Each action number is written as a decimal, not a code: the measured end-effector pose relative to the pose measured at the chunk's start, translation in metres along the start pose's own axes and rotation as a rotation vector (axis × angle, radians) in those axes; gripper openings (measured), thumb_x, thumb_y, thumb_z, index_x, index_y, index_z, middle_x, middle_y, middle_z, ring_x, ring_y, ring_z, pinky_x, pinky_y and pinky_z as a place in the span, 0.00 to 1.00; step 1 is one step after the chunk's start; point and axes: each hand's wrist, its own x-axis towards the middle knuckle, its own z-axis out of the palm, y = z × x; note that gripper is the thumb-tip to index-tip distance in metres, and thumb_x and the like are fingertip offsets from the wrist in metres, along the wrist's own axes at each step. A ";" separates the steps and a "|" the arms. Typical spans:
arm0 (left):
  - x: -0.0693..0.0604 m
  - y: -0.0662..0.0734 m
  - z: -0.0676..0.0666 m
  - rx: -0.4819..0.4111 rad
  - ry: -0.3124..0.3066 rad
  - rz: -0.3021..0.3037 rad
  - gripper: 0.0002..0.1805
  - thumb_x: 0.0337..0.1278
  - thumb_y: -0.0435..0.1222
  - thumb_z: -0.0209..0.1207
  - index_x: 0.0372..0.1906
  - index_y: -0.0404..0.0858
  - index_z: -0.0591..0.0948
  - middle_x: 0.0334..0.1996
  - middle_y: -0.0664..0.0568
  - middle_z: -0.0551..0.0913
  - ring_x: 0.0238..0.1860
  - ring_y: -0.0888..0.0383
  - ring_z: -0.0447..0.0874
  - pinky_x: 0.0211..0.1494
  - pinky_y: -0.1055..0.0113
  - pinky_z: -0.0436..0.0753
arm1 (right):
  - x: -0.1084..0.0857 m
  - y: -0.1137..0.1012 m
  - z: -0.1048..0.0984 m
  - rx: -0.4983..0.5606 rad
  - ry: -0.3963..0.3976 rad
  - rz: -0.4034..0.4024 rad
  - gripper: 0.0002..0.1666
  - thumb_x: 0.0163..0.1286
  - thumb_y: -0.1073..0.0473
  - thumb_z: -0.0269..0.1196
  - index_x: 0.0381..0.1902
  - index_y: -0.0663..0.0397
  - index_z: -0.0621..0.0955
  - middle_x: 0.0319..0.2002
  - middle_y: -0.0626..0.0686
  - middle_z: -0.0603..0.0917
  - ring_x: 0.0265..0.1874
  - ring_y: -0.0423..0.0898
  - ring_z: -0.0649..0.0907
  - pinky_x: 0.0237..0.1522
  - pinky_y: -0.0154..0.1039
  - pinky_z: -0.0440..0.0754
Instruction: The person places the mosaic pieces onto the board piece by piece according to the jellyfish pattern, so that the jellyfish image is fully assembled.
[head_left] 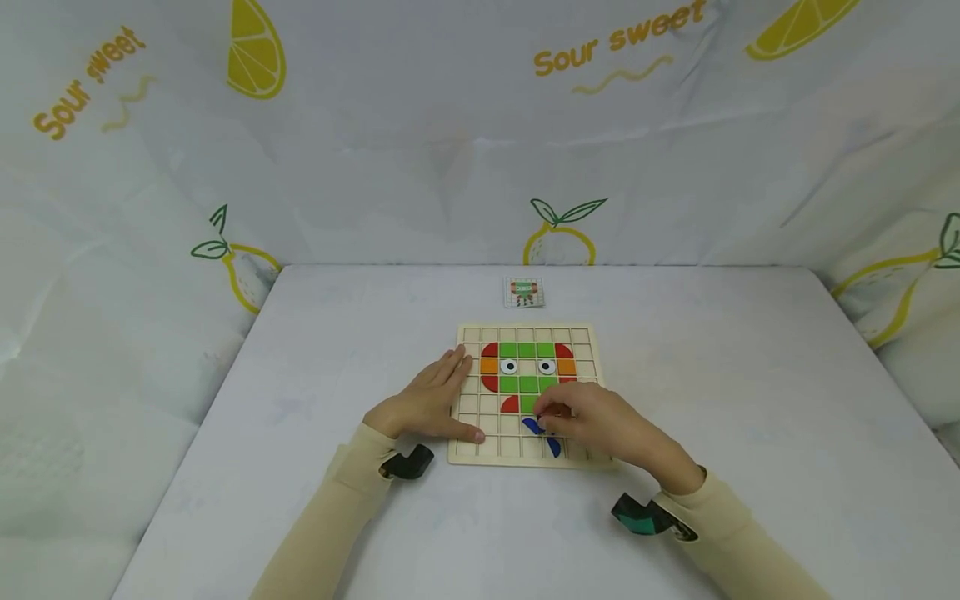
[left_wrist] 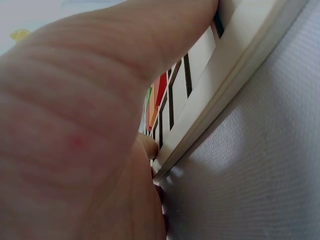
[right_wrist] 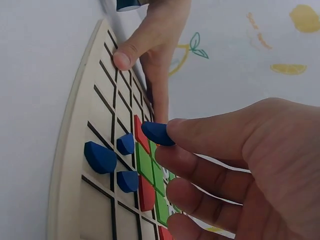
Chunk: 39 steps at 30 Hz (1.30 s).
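A wooden grid board (head_left: 468, 450) lies on the table, bearing a face pattern of red, green and orange tiles and two round eye tiles. My left hand (head_left: 431, 396) rests on the board's left edge with fingers and thumb spread; the left wrist view shows it close against the rim. My right hand (head_left: 600, 421) is over the lower part of the board, pinching a blue curved-edged piece (right_wrist: 158, 134) between thumb and index finger. Below the green tiles (right_wrist: 145, 162) lie other blue pieces, among them a larger one (right_wrist: 100, 158) and a smaller one (right_wrist: 127, 181).
A small card (head_left: 524, 292) with a printed picture of a similar face lies behind the board. White cloth covers the table (head_left: 712, 350), and a cloth printed with lemons (head_left: 420, 200) hangs behind it. A dark wrist device (head_left: 641, 515) sits on the right sleeve.
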 end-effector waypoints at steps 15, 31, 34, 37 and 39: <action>-0.001 0.002 -0.001 0.014 -0.003 -0.001 0.69 0.49 0.66 0.67 0.82 0.37 0.41 0.84 0.46 0.32 0.85 0.49 0.30 0.85 0.50 0.44 | 0.001 -0.001 0.016 -0.082 -0.011 -0.038 0.04 0.68 0.59 0.68 0.40 0.46 0.86 0.34 0.39 0.85 0.30 0.36 0.76 0.31 0.30 0.75; -0.002 0.001 -0.002 0.002 -0.001 -0.005 0.69 0.49 0.66 0.67 0.82 0.38 0.40 0.84 0.47 0.31 0.84 0.49 0.30 0.85 0.50 0.43 | 0.001 -0.007 0.025 -0.147 -0.001 -0.020 0.02 0.67 0.59 0.69 0.37 0.45 0.87 0.33 0.38 0.84 0.32 0.37 0.76 0.35 0.30 0.76; -0.001 0.001 -0.001 -0.003 -0.001 -0.007 0.69 0.49 0.66 0.67 0.83 0.38 0.40 0.84 0.48 0.31 0.84 0.49 0.30 0.85 0.50 0.43 | 0.001 -0.007 0.026 -0.163 0.005 -0.015 0.02 0.67 0.59 0.69 0.37 0.45 0.87 0.32 0.38 0.84 0.32 0.37 0.76 0.36 0.30 0.77; -0.001 0.000 -0.001 -0.006 0.000 -0.007 0.69 0.49 0.66 0.67 0.83 0.38 0.40 0.84 0.48 0.31 0.84 0.49 0.30 0.85 0.50 0.43 | 0.001 -0.007 0.027 -0.180 0.010 -0.017 0.02 0.66 0.58 0.69 0.37 0.45 0.87 0.32 0.37 0.83 0.32 0.36 0.76 0.36 0.31 0.76; -0.001 0.000 0.000 -0.008 0.002 -0.005 0.69 0.49 0.66 0.68 0.83 0.38 0.40 0.84 0.47 0.31 0.85 0.49 0.30 0.85 0.50 0.43 | 0.000 -0.007 0.027 -0.187 0.012 -0.022 0.02 0.66 0.58 0.70 0.37 0.45 0.87 0.31 0.37 0.82 0.32 0.36 0.75 0.35 0.30 0.75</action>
